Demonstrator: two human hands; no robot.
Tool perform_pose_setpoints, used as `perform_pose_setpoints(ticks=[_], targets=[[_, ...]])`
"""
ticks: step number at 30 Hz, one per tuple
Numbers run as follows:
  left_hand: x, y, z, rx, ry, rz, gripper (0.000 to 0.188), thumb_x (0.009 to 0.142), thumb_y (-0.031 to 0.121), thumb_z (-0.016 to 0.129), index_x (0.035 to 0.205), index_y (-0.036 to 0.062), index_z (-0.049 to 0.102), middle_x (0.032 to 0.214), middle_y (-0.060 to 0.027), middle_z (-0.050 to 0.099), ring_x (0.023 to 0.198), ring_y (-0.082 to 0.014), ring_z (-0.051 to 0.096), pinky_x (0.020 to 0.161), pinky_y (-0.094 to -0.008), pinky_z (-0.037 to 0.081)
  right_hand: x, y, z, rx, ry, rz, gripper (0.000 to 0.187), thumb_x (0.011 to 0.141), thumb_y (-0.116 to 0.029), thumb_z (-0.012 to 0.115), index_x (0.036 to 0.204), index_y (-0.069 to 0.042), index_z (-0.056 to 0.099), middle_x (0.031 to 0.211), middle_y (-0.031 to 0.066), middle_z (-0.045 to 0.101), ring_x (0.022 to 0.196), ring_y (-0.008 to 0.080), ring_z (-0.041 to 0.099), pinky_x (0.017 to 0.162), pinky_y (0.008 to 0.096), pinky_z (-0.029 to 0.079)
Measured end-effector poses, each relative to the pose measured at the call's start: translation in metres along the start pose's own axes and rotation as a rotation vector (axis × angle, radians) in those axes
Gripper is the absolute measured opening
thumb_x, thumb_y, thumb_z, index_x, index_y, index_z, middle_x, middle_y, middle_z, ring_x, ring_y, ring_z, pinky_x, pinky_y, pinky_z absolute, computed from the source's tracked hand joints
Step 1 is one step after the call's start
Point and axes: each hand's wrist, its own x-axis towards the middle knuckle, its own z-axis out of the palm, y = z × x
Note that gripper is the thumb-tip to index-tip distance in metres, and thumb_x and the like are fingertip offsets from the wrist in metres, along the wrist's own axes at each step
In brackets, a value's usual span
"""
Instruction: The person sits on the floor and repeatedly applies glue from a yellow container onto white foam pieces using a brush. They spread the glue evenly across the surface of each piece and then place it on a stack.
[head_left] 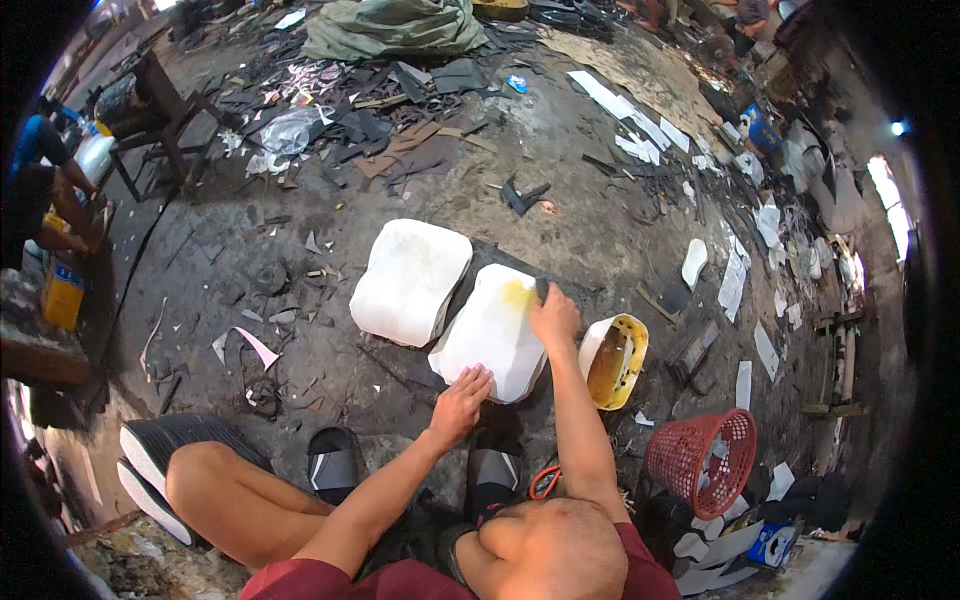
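Grip: dark object [542,289] in right hand [556,319]

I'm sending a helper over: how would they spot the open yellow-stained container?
On the dark floor, find the white stack under the person's left hand. Just right of the right forearm sits the open, oblong container. Unlike the red mesh basket nearby, it is solid-walled, yellow-stained and holds something brown.

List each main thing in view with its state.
Left hand: open, resting on the right stack
Right hand: closed on a dark piece
Right stack: white, yellow-smeared near its far edge
Left stack: white, no yellow showing
Tub: open, holding brownish contents
Basket: open, pale scraps inside
Green sheet: crumpled
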Motion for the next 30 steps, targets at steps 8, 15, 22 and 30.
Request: perform_pose_setpoints(ticks=[8, 15, 22, 30], targets=[[0.010, -0.007, -0.003, -0.050, 0.016, -0.007, 0.054, 0.074, -0.006, 0.062, 0.127, 0.0018, 0.061, 0.138, -0.0127, 0.059, 0.134, -0.0341, 0.051, 0.116, -0.0461, 0.039, 0.052, -0.089, -0.008, -0.214, -0.496, -0.692, 0.031, 0.080, -0.024, 0.068, 0.109, -0.031, 0.076, 0.102, 0.0085, 0.075, 0.097, 0.0329, 0.070, 0.083, 0.0467, 0.055], [0.009, -0.002, -0.010, -0.037, -0.097, -0.067, 0.049, 0.076, -0.002, 0.061, 0.125, 0.0002, 0.062, 0.137, -0.0151, 0.059, 0.134, -0.0341, 0.050, 0.117, -0.0449, 0.038, -0.046, -0.075, -0.007, 0.198, -0.514, -0.889, 0.043, 0.078, -0.014, 0.067, 0.116, -0.032, 0.075, 0.104, 0.0085, 0.075, 0.095, 0.0270, 0.071, 0.084, 0.0407, 0.056], [0.019, -0.003, -0.014, 0.094, -0.120, 0.063, 0.057, 0.079, 0.003, 0.061, 0.135, -0.0032, 0.053, 0.147, -0.0179, 0.048, 0.143, -0.0343, 0.039, 0.122, -0.0453, 0.029, 0.011, -0.033, -0.001, -0.112, -0.150, -0.489, 0.029, 0.088, -0.032, 0.068, 0.116, -0.025, 0.072, 0.090, 0.0134, 0.074, 0.085, 0.0345, 0.072, 0.073, 0.0482, 0.056], [-0.032, 0.038, 0.056, -0.081, -0.388, 0.101, 0.060, 0.091, 0.020, 0.055, 0.148, 0.0085, 0.043, 0.153, -0.0147, 0.044, 0.141, -0.0325, 0.042, 0.118, -0.0446, 0.033, -0.143, -0.049, 0.049, -0.145, -0.243, -0.976, 0.036, 0.087, -0.021, 0.063, 0.122, -0.021, 0.069, 0.092, 0.0071, 0.074, 0.083, 0.0288, 0.071, 0.063, 0.0448, 0.055]])
